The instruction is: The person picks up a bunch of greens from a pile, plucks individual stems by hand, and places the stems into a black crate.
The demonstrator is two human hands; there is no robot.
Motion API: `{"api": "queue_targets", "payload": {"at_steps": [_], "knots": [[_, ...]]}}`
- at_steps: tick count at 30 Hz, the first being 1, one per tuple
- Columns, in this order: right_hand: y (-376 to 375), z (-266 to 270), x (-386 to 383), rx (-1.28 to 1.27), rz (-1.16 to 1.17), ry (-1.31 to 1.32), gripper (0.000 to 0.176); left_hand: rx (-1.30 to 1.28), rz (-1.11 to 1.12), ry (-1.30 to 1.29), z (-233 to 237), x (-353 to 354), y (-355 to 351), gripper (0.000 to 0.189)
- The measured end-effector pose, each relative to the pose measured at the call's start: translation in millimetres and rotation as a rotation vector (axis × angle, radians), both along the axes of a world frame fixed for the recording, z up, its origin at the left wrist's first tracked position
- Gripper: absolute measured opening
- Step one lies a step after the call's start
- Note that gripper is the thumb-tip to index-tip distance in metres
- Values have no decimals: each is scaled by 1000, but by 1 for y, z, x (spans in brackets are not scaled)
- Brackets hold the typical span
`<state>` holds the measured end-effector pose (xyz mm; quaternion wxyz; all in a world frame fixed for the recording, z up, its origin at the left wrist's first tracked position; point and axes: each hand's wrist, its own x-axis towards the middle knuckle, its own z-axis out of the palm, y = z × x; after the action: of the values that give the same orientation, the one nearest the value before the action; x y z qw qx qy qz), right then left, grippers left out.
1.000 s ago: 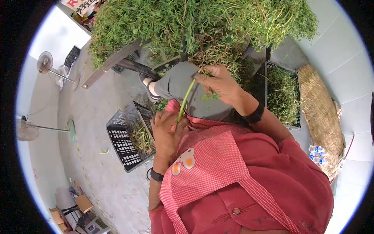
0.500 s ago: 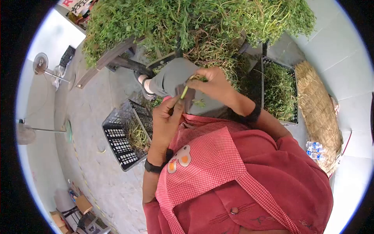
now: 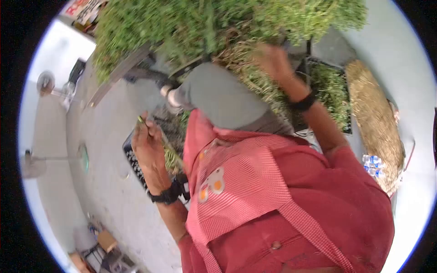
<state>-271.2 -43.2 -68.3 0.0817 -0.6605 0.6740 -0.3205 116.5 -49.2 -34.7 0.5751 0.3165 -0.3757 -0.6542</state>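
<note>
My left hand (image 3: 149, 145) is over the black plastic crate (image 3: 131, 157) at the left, its fingers pinching a short piece of green stem (image 3: 140, 119). Cut stems (image 3: 171, 160) lie in that crate, partly hidden by the hand and wrist. Smeared by motion, my right hand (image 3: 273, 61) is near the tangled stems (image 3: 234, 45) under the front edge of the leafy green heap (image 3: 182, 32). Whether its fingers hold anything does not show.
A second black crate (image 3: 349, 91) with leafy greens (image 3: 330, 86) stands at the right. Beside it are a long straw-coloured bundle (image 3: 371, 113) and several water bottles (image 3: 373, 166). My grey-trousered knee (image 3: 223, 95) is between my hands. Fans (image 3: 45, 84) stand at the left.
My hands have parted from in front of my lap. The left moved left over the crate with a stem piece; the right moved up and right toward the stems. The view shifted slightly.
</note>
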Motion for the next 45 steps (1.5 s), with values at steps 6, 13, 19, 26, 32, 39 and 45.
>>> {"api": "queue_targets", "payload": {"at_steps": [6, 13, 19, 26, 32, 39, 45], "knots": [[64, -86, -163, 65, -547, -13, 29, -61, 62, 247, 11, 55, -5, 27], [140, -105, -267, 460, -943, 496, 60, -38, 106, 220, 6, 74, 1, 24], [105, -192, -263, 300, -472, -353, 40, -61, 70, 231, 9, 63, 4, 25], [66, -188, -130, 378, -62, -893, 23, -230, 186, -88, 50, 112, -2, 26], [82, -174, -95, 512, -83, -944, 19, -262, 344, -459, 43, 150, -15, 33], [73, -145, -95, 346, -96, -1355, 11, 19, 742, -1655, -124, 256, -49, 32], [35, -21, -49, 306, -53, -628, 23, 197, 792, -719, -180, 276, -64, 23]]}}
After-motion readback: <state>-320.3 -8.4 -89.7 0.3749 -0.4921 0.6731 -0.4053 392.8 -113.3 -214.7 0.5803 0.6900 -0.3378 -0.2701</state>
